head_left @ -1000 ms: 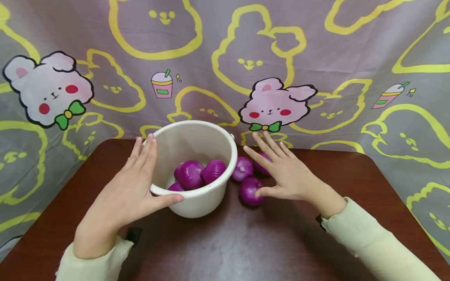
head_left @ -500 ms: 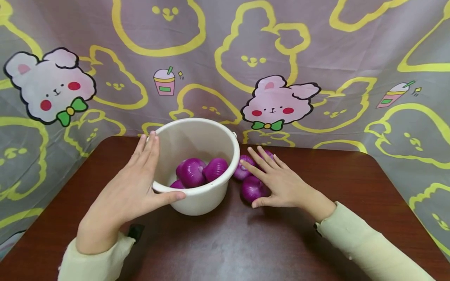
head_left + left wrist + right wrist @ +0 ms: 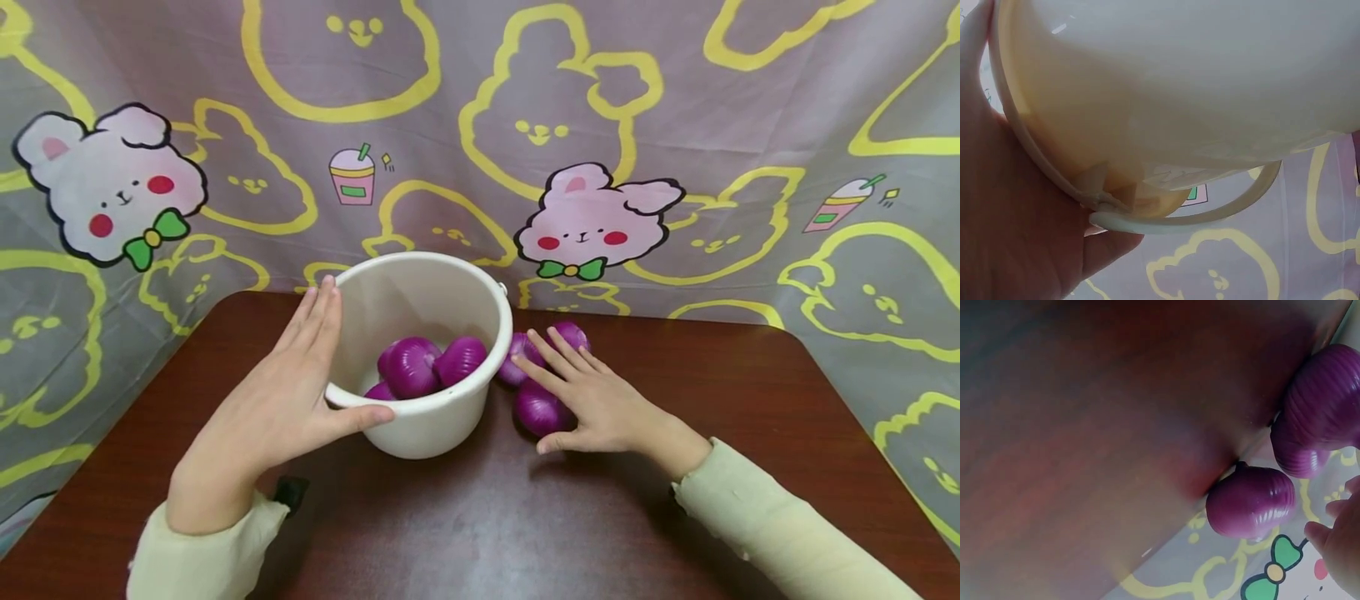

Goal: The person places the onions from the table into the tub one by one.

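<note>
A white bucket (image 3: 431, 429) stands left of centre in the head view, with several purple onions (image 3: 412, 367) inside. My left hand (image 3: 262, 408) rests against its left side, fingers straight along the rim and thumb lying across the front rim. The left wrist view shows this hand at the rim beside the bucket's handle (image 3: 1229, 206). My right hand (image 3: 607, 404) is spread, palm down, over the loose onions right of the bucket. Its fingers partly cover a near onion (image 3: 538, 410); contact cannot be told. Another onion (image 3: 568, 335) lies behind, and a third (image 3: 513, 373) beside the bucket.
The dark brown wooden table (image 3: 480, 533) carries everything. A grey curtain (image 3: 435, 75) with yellow outlines and cartoon rabbits hangs behind it and at the sides. In the right wrist view, an onion (image 3: 1250, 503) sits apart from the others.
My right hand has come down and towards me, lower over the near onion, uncovering more of the back onion. My left hand stays at the bucket. The head view has shifted slightly.
</note>
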The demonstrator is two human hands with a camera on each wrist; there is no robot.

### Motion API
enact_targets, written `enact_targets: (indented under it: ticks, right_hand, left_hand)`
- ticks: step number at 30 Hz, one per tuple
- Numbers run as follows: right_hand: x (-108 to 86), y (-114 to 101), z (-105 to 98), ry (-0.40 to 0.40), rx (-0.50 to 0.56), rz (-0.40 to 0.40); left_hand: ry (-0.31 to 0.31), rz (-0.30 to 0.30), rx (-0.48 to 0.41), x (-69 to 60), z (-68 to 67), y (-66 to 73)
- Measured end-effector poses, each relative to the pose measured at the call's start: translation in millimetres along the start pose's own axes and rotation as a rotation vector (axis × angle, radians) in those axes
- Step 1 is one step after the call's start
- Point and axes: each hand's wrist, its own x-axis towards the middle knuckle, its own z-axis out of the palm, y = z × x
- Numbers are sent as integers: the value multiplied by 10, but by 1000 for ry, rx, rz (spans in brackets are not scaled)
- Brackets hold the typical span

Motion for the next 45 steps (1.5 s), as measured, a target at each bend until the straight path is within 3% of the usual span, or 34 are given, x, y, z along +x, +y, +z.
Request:
enact_targets:
  ticks: [14, 23, 45]
  right_hand:
    - [-54, 5, 97, -74, 138, -23]
    - [-67, 11, 141, -95, 147, -77]
    - [-51, -12, 136, -112, 200, -92]
  left_hand:
    - [-30, -17, -16, 19, 9, -18]
    - [-7, 13, 3, 17, 24, -40]
    - [-15, 8, -29, 13, 2, -41]
